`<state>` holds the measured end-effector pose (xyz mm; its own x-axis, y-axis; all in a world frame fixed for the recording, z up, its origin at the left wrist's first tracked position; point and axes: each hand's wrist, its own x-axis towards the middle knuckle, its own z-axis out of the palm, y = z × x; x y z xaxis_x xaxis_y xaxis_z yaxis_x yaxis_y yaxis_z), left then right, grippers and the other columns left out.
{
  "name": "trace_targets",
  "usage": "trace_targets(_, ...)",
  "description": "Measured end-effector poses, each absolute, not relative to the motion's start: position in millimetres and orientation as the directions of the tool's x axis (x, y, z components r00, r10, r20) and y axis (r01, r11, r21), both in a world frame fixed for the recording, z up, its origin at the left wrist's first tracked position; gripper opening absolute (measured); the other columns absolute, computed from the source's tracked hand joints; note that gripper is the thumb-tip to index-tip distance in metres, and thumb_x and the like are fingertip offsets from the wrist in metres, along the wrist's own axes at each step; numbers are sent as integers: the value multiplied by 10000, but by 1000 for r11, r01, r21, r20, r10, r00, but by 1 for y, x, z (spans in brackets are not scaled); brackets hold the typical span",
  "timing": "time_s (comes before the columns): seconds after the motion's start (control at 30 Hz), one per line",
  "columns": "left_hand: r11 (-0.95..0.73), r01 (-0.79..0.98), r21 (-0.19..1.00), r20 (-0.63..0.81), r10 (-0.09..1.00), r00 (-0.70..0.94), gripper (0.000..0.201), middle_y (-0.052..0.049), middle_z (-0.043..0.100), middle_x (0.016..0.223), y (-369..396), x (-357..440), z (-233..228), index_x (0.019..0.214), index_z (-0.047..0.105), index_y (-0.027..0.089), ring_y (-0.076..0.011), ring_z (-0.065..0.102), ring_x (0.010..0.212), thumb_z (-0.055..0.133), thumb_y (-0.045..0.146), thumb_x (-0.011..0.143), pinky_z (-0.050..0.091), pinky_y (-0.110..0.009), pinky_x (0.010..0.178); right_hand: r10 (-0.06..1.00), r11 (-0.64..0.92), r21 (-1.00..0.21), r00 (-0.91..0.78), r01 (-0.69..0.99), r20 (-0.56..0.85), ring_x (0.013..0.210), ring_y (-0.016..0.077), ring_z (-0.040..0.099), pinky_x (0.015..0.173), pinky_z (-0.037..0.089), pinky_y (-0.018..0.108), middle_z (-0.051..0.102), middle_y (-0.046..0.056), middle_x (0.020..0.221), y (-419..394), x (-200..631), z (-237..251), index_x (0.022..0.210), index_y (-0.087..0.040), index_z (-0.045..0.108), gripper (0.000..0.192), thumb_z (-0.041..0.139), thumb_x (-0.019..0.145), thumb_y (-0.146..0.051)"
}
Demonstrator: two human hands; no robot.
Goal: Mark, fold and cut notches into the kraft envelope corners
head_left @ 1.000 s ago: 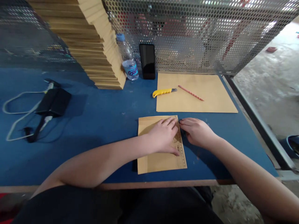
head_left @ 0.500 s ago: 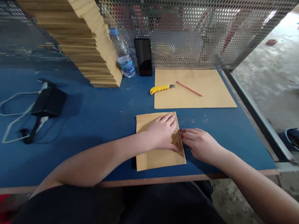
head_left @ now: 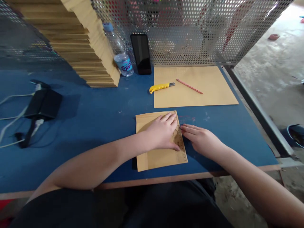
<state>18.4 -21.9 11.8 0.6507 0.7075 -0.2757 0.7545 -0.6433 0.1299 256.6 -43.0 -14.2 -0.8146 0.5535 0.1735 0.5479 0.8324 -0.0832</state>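
My left hand (head_left: 162, 131) lies flat with its fingers spread on a brown sheet of paper or card (head_left: 155, 160). Under its fingertips and thumb a see-through ruler (head_left: 182, 152) runs along the sheet's right edge. My right hand (head_left: 201, 139) is closed, its fingertips pinched together at that edge, towards the ruler's far end. A small dark tip shows at these fingertips; the rest of what they hold is hidden. Beyond both hands, a yellow utility knife (head_left: 161, 87) and a red patterned pencil (head_left: 190, 86) rest at a larger brown sheet (head_left: 185, 99).
A tall stack of folded brown card (head_left: 99, 69) stands at the back left, beside a water bottle (head_left: 123, 65) and an upright black phone (head_left: 142, 55). A black box with cables (head_left: 44, 103) lies left on the blue table (head_left: 95, 110). Perforated metal (head_left: 185, 41) borders the back.
My right fingertips have slid slightly away from me along the ruler's edge. My left hand stays pressed on the sheet. The whole view has shifted a little.
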Motion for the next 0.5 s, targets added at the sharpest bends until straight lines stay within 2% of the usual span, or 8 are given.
trace_targets(0.17,-632,762,143,-283,711,643,1345,-253,208,1772,-22,19,13,1690,284,1,-387,176,1680,716,896,784,223,-497,1367,560,828,-141,-813,543,157,1343,254,691,1171,565,398,741,150,1393,-33,254,-13,1288,-112,752,631,487,739,47)
trace_targets(0.37,-646,750,142,-259,707,658,1324,-259,224,1768,-22,17,10,1676,319,-1,-393,180,1679,695,908,791,239,-508,1360,561,825,-174,-815,537,144,1249,298,741,1113,609,455,779,174,1294,-44,253,-6,1208,-86,782,568,508,727,39)
trace_targets(0.5,-660,740,129,-256,698,668,1282,-263,223,1767,-21,16,10,1662,343,-12,-395,195,1675,702,879,813,256,-513,1354,567,821,-179,-811,542,142,1213,293,754,1080,623,443,793,162,1256,-58,252,-1,1159,-99,795,527,514,735,38)
